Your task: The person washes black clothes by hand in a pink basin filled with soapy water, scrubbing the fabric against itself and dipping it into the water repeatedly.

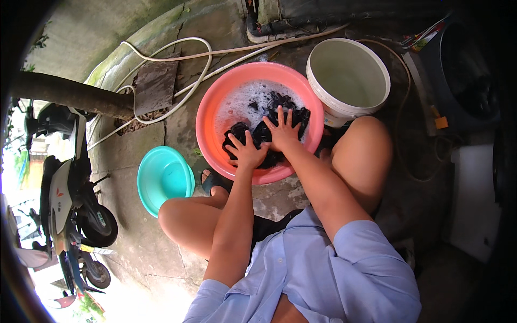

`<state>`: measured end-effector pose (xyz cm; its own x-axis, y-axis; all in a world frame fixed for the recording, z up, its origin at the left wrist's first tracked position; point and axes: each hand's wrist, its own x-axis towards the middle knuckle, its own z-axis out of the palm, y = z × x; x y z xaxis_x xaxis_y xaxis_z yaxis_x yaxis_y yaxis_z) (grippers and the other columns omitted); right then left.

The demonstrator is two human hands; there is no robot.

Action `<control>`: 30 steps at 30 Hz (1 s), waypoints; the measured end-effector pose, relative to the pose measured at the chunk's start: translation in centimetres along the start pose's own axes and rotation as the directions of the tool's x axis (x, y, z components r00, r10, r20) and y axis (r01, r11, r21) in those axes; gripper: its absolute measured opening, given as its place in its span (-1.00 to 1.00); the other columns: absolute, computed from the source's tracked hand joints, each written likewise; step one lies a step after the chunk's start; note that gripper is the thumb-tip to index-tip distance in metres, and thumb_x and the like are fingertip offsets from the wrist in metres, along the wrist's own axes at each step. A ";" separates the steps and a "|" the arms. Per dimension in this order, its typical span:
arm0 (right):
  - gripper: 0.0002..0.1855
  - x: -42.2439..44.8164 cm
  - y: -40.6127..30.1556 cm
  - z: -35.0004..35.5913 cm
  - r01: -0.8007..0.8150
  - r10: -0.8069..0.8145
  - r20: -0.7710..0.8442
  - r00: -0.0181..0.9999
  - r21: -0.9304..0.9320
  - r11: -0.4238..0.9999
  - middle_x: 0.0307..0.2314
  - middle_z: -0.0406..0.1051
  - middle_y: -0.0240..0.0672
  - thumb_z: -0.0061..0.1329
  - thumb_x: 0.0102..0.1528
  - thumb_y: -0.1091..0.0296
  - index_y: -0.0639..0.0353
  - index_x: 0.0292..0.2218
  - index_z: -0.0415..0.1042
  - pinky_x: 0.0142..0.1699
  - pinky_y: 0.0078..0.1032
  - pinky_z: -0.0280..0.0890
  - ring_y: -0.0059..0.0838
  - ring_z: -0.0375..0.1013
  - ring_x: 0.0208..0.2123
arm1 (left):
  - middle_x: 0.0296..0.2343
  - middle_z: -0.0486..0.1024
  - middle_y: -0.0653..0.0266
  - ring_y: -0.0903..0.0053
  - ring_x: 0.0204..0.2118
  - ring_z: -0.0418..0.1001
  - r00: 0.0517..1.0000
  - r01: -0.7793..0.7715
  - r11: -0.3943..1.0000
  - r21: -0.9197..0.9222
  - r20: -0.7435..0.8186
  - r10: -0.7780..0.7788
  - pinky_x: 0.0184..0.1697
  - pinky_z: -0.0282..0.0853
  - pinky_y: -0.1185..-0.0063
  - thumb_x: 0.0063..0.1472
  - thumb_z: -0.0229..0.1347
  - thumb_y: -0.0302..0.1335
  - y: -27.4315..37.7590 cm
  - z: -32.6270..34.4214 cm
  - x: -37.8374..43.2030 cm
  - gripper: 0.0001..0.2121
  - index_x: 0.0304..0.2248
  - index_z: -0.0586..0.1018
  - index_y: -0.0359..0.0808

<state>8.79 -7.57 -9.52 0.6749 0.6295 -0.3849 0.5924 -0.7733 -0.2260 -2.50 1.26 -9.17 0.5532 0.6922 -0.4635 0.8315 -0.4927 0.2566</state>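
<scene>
A pink plastic basin point(208, 145) stands on the ground before me, holding foamy water point(238, 99) and wet black cloth point(262, 135). Over the cloth's left part my left hand point(248, 154) lies palm down with its fingers spread. My right hand point(284, 135) rests higher and to the right, its fingers also spread on the black cloth. The thumbs come close to each other near the middle. Neither hand visibly grips the fabric. Some of the cloth is under the suds and beneath my palms.
A white bucket point(383, 72) with water touches the basin's right side. At left sits a turquoise basin point(147, 181). A looped hose point(206, 54) crosses the concrete behind. Scooters point(64, 194) and a tree trunk point(72, 95) are far left; a dark tub point(440, 93) stands right.
</scene>
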 end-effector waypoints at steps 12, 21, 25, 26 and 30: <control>-0.44 3.6 -0.3 1.6 -0.168 0.139 0.153 0.978 0.201 0.965 0.03 0.26 0.05 0.02 0.01 0.10 0.08 0.03 0.36 0.10 -0.19 0.27 0.00 0.25 0.10 | 0.25 -0.56 -0.15 -0.17 0.30 -0.39 0.995 0.096 0.796 -0.598 0.034 -0.095 0.27 -0.25 0.09 -0.10 0.18 0.25 -4.0 3.2 6.0 0.14 0.30 -0.24 0.02; -0.33 1.2 -1.9 2.5 -0.234 0.423 -0.054 0.905 0.766 0.598 -0.14 0.43 0.11 -0.06 -0.03 -0.18 0.18 -0.06 0.43 0.04 -0.13 0.28 0.07 0.41 -0.06 | 0.27 -0.13 0.07 0.13 0.26 0.02 0.927 0.364 0.324 -0.873 0.305 -0.217 0.18 0.08 0.16 -0.05 0.19 0.21 0.1 -1.7 2.5 0.15 0.30 -0.25 -0.16; -0.49 -3.2 -7.6 -3.0 0.118 0.131 -0.357 0.925 0.598 0.793 -0.42 0.50 0.02 -0.03 -0.02 -0.17 0.16 -0.33 0.47 -0.21 -0.11 0.39 0.04 0.50 -0.33 | 0.19 0.05 0.16 0.18 0.17 0.15 0.979 0.174 -0.177 -0.969 0.151 0.135 0.08 0.20 0.15 -0.01 0.13 0.19 -4.9 1.2 6.7 0.00 0.25 -0.09 -0.16; -0.52 -3.9 -8.3 -3.6 0.174 0.092 -0.397 0.913 0.583 0.793 -0.44 0.49 0.00 -0.01 -0.02 -0.15 0.15 -0.35 0.46 -0.24 -0.11 0.39 0.02 0.50 -0.35 | 0.17 0.08 0.17 0.20 0.15 0.17 0.967 0.203 -0.294 -0.934 0.145 0.208 0.07 0.22 0.17 0.01 0.11 0.16 -5.2 1.1 7.0 -0.04 0.24 -0.05 -0.16; -0.59 -6.6 -8.3 -4.7 0.348 -0.042 -0.554 0.831 0.461 0.816 -0.49 0.43 -0.11 0.09 -0.05 -0.07 0.15 -0.42 0.45 -0.32 -0.15 0.37 -0.06 0.47 -0.38 | 0.09 0.20 0.20 0.26 0.06 0.26 0.928 0.276 -0.474 -0.836 0.102 0.359 0.04 0.27 0.26 0.11 0.05 0.05 -3.8 2.8 5.7 -0.23 0.18 0.09 -0.19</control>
<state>1.48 -4.99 -0.89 0.7800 0.5978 0.1852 0.5160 -0.4470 -0.7307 -2.67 5.65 -15.19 0.8068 0.4112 -0.4242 -0.1994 0.8654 0.4596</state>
